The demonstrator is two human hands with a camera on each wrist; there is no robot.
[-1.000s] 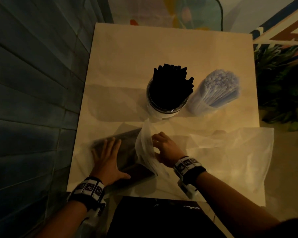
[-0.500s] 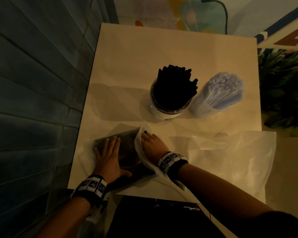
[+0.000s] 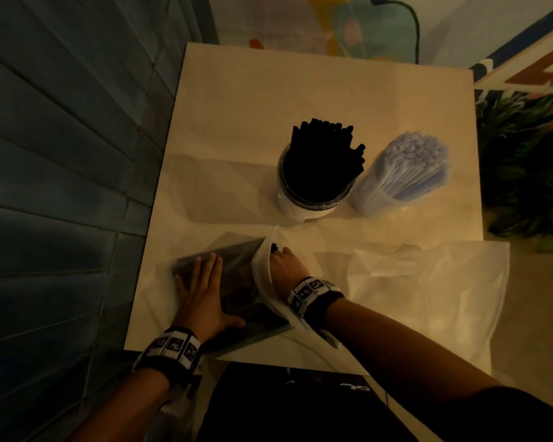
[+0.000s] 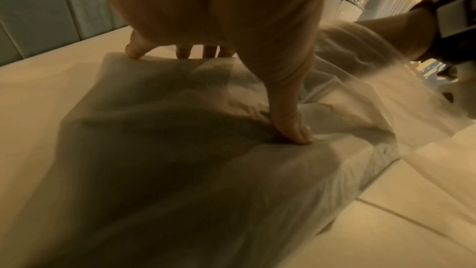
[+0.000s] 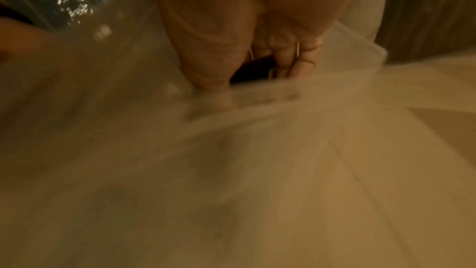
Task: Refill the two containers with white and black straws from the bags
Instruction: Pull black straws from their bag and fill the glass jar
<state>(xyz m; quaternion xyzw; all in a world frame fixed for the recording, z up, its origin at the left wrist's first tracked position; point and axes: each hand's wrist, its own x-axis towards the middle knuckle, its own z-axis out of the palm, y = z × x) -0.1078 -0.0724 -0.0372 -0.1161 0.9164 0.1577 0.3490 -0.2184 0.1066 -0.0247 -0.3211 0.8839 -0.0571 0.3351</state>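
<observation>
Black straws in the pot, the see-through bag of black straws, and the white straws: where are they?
Black straws [image 3: 324,148], head view, on the dark tops sticking out of the pot.
See-through bag [image 4: 180,170], left wrist view, on its flat plastic top.
White straws [image 3: 409,157], head view, on the pale bundle's ends.

Cream tabletop [image 3: 253,122] bearing a clear container [image 3: 300,208] of black straws [image 3: 323,154] and, to its right, a bundle of pale bluish-white straws [image 3: 409,167]. Near left, a translucent whitish bag [image 3: 262,266] showing dark contents; near right, a translucent white empty bag [image 3: 428,298]. Wristbands [image 3: 173,346] are black with white patterned squares; the left wall [image 3: 61,154] is blue-grey planking.
</observation>
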